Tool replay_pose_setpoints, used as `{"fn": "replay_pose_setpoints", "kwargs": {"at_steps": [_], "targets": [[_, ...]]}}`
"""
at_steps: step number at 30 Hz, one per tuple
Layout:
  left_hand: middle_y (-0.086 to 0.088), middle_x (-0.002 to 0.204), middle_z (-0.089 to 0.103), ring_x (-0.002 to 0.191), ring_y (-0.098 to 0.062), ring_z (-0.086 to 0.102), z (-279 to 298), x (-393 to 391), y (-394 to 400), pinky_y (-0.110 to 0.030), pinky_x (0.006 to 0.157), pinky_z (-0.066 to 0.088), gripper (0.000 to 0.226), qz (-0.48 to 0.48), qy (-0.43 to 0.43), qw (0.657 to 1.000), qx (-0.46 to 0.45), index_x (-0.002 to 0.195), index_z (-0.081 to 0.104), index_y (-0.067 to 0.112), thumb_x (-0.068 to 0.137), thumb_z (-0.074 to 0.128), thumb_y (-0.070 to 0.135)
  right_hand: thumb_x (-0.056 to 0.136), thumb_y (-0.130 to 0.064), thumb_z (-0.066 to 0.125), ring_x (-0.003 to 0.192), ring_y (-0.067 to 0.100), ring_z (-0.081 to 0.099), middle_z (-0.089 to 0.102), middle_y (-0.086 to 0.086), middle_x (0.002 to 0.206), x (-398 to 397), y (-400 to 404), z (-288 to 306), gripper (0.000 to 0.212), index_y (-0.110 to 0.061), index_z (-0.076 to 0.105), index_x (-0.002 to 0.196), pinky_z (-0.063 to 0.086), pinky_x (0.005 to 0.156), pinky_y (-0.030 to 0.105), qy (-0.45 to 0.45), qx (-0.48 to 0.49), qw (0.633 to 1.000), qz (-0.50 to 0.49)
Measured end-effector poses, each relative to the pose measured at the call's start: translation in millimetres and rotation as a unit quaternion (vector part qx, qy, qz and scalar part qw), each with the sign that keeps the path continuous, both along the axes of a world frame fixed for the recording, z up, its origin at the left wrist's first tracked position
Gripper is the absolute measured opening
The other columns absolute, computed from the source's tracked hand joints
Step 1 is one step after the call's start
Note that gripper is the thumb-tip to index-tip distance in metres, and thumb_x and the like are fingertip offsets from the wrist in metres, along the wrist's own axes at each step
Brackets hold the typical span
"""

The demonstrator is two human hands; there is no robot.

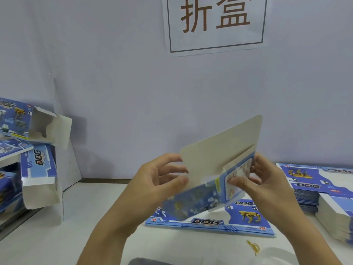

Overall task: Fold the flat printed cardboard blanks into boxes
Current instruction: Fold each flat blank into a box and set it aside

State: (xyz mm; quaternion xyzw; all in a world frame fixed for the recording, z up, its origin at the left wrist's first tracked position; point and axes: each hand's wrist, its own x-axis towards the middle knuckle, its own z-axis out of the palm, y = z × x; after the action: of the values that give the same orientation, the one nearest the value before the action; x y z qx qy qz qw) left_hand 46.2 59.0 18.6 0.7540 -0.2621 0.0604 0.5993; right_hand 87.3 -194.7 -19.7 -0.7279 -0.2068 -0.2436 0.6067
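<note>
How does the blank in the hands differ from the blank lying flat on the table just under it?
The held blank is up in the air and tilted, gripped by the left hand and right hand; the table blank lies flat and untouched. The held blank is partly folded, with a plain grey flap raised; the table blank is unfolded, its printed side up. The held blank looks blurred; the table blank reads clearly. Both carry the same blue printing.

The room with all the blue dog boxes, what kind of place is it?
Probably a packing workstation where boxes get folded. Stacks of flat blanks wait on the white table, folded boxes pile up at the left, and both hands are bending one blank under a wall sign.
</note>
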Motion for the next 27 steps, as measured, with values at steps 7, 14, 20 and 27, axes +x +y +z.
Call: {"fn": "replay_pose_setpoints", "kwargs": {"at_steps": [7,14,20,27], "targets": [[-0.003,0.132,0.065,0.119,-0.028,0.065,-12.6,7.8,8.1,-0.040,0.092,0.057,0.079,-0.059,0.007,0.998,-0.027,0.137,0.049,0.040,0.069,0.083,0.057,0.072,-0.039,0.069,0.099,0.018,0.071,0.075,-0.003,0.105,-4.6,2.6,3.9,0.041,-0.028,0.065,0.111,0.057,0.078,0.035,0.038,0.149,0.988,0.034],[0.015,0.118,0.070,0.107,-0.012,0.070,-22.4,12.2,-6.7,-0.037,0.087,0.060,0.061,0.060,-0.030,0.997,-0.034,0.125,0.048,0.045,0.074,0.082,0.043,0.075,-0.058,0.066,0.098,0.015,0.071,0.073,-0.003,0.109,-11.4,9.8,6.1,0.046,-0.035,0.062,0.114,0.058,0.069,0.033,0.070,0.132,0.982,0.113],[0.017,0.122,0.068,0.108,-0.010,0.069,-26.7,13.7,-19.5,-0.024,0.086,0.058,0.085,0.017,-0.007,1.000,-0.013,0.138,0.034,0.042,0.074,0.087,0.023,0.065,-0.077,0.071,0.116,0.015,0.066,0.064,-0.012,0.131,-16.4,28.5,9.1,0.084,-0.048,0.039,0.137,0.057,0.084,0.025,0.083,0.064,0.977,0.185],[0.024,0.138,0.056,0.123,-0.004,0.059,-33.7,13.0,-43.8,-0.030,0.099,0.053,0.105,-0.032,0.005,0.999,-0.030,0.150,0.008,0.047,0.080,0.084,0.028,0.049,-0.074,0.084,0.115,0.010,0.066,0.062,-0.013,0.134,-23.5,45.4,10.5,0.130,-0.035,0.019,0.155,0.057,0.083,0.020,0.099,0.045,0.975,0.195]]}}
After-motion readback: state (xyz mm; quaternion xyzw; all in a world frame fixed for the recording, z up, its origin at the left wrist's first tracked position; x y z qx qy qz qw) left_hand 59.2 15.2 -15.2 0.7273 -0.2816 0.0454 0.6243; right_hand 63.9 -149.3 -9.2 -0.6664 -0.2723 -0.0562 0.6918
